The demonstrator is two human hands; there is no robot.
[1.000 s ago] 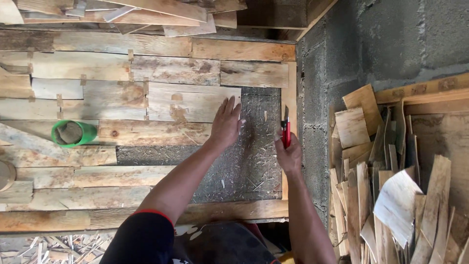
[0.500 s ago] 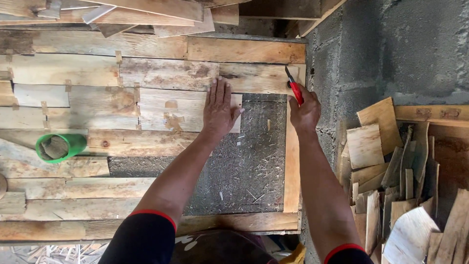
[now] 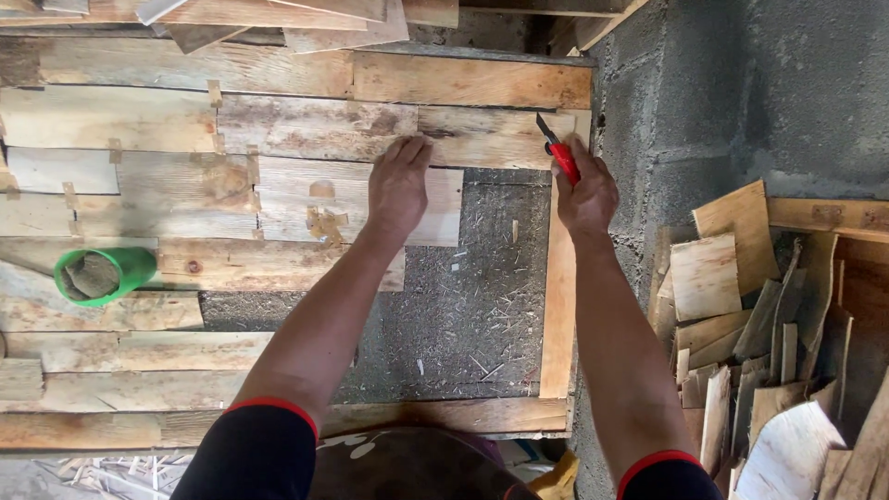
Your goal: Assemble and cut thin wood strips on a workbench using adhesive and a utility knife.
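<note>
1. The left hand (image 3: 398, 185) lies flat, fingers (image 3: 412, 150) released and spread, palm down on a pale wooden board (image 3: 278, 199) that is part of the patchwork of boards covering the surface (image 3: 139, 120).
2. The right hand (image 3: 585, 193) is clenched around a red-handled cutter (image 3: 558, 153); its dark blade points up and to the left, over the top right corner of the frame.
3. That frame has a narrow upright strip (image 3: 558, 306) just right of the left hand's board, with the right wrist crossing it.
4. Between the board and the strip a grey, gritty panel (image 3: 463, 306) shows bare, scattered with splinters.
5. Well to the left of the board a roll of green tape (image 3: 102, 275) rests on the planks.
6. To the right of the strip rises a grey block wall (image 3: 741, 93), and against it a heap of thin wood offcuts (image 3: 769, 324) crowds the space beside the right forearm.
7. More loose boards (image 3: 306, 14) lie stacked along the top edge, beyond the board.
</note>
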